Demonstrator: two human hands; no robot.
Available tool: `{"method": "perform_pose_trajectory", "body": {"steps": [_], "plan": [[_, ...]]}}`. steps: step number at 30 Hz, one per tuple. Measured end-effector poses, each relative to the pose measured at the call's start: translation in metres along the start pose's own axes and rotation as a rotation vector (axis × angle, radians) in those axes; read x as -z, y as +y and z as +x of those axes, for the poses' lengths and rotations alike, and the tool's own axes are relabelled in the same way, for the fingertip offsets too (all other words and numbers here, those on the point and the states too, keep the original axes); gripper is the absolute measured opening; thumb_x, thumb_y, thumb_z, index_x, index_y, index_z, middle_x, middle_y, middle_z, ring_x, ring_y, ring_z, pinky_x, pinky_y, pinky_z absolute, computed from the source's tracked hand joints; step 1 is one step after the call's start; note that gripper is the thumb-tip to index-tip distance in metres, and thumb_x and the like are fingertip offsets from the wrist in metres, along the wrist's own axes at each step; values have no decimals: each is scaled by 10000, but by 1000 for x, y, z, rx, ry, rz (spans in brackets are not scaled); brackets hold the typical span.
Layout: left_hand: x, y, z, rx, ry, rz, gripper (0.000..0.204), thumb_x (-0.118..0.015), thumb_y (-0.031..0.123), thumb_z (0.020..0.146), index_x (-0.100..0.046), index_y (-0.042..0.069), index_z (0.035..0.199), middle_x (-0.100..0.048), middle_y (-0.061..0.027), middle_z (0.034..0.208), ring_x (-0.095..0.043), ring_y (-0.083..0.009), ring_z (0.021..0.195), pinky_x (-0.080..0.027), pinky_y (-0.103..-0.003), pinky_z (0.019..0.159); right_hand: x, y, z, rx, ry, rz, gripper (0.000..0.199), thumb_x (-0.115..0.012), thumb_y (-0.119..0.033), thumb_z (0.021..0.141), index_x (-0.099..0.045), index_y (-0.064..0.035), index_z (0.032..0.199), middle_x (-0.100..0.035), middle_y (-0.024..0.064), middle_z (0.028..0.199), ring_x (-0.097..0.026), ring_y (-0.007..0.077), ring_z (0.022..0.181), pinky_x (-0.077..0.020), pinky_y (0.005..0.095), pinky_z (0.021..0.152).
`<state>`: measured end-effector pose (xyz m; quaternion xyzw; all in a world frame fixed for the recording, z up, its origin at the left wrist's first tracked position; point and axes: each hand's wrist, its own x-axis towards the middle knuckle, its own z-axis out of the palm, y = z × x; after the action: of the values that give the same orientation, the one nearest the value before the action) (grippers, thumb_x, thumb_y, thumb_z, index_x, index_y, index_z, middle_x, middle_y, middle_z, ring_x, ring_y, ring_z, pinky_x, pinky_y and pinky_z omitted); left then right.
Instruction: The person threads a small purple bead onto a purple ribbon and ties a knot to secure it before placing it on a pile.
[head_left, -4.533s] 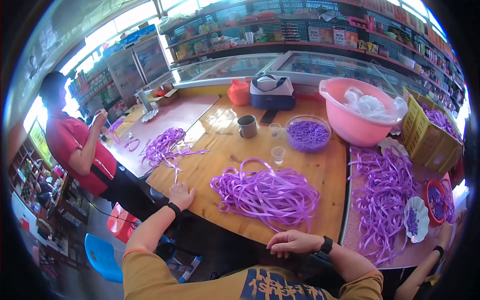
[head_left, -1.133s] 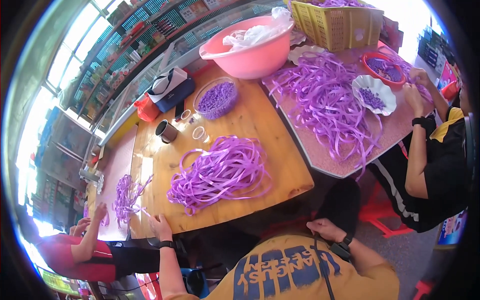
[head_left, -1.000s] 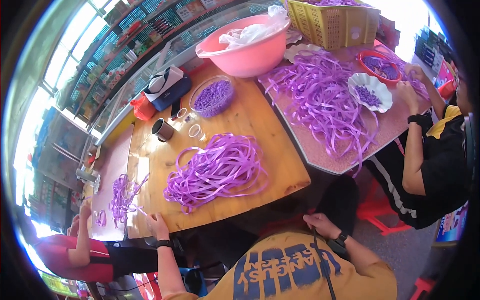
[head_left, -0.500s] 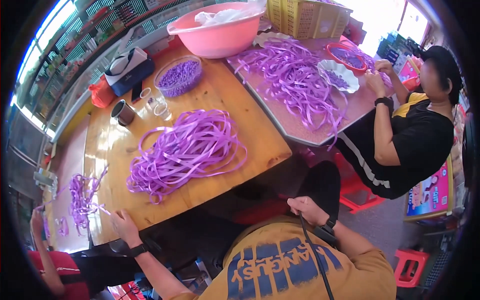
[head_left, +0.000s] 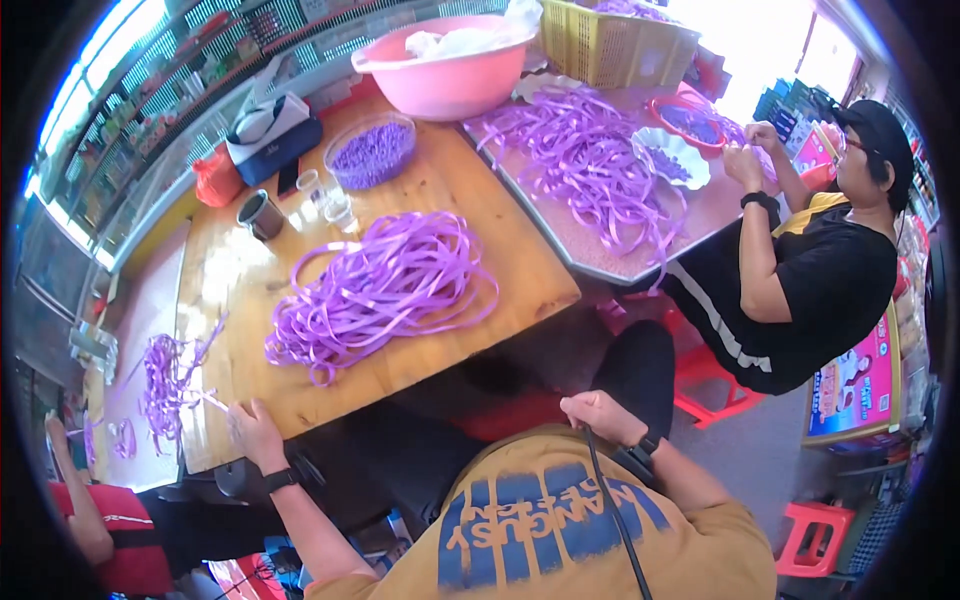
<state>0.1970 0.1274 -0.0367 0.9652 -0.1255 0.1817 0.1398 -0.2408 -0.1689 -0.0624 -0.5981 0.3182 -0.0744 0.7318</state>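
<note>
At the near left edge of the wooden table [head_left: 500, 330], my left hand [head_left: 258, 437] has its fingers closed around the end of a thin, pale purple ribbon [head_left: 212, 399]. This strip runs toward a small tangle of purple ribbon [head_left: 168, 385] on the left. My right hand [head_left: 606, 417] is closed in front of my body, over my lap, at the upper end of a black cable [head_left: 612, 495] that hangs down across my shirt. Between and beyond my hands lies a large loose heap of shiny purple ribbon [head_left: 385, 290].
Beyond the heap stand a dark cup [head_left: 260, 215], small clear cups [head_left: 338, 207], a bowl of purple beads [head_left: 372, 152] and a pink basin [head_left: 445, 70]. A co-worker [head_left: 800, 260] sits at the right by a ribbon-covered pink table [head_left: 590, 258]. Another person [head_left: 110, 525] is at lower left.
The view has shifted slightly, so the table things appear a little to the right. My hands keep the same grip. The left-hand person's hand has moved outward to the left.
</note>
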Motion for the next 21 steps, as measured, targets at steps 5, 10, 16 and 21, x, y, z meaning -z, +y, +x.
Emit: {"method": "perform_pose_trajectory", "body": {"steps": [5, 10, 16, 21], "plan": [[-5, 0, -1, 3, 75, 15, 338, -474, 278, 835, -494, -37, 957, -521, -230, 1031, -464, -360, 1016, -347, -431, 876, 28, -62, 12, 566, 197, -458, 98, -598, -96, 777, -557, -13, 809, -527, 55, 773, -505, 128, 671, -422, 249, 620], [5, 3, 0, -36, 48, 14, 304, -467, 268, 836, -489, -26, 910, -525, -214, 960, -474, -358, 960, -353, -437, 837, 67, -129, 60, 759, 630, -970, 320, -599, -185, 774, -537, 14, 1018, -478, 193, 1178, -564, 285, 892, -453, 330, 729], [2, 3, 2, -34, 53, -4, 282, -465, 255, 832, -482, -21, 889, -517, -211, 913, -474, -358, 924, -362, -443, 802, 90, -133, 103, 516, 638, -1079, 381, -571, -274, 781, -542, 38, 996, -441, 219, 1234, -467, 335, 1103, -366, 372, 934], [4, -4, 2, -44, 59, -109, 282, -486, 202, 822, -487, -34, 977, -519, -207, 959, -467, -353, 969, -364, -427, 838, 95, -138, 102, 518, 560, -1025, 374, -582, -247, 774, -545, 45, 1005, -544, 184, 1068, -527, 326, 992, -414, 374, 844]]}}
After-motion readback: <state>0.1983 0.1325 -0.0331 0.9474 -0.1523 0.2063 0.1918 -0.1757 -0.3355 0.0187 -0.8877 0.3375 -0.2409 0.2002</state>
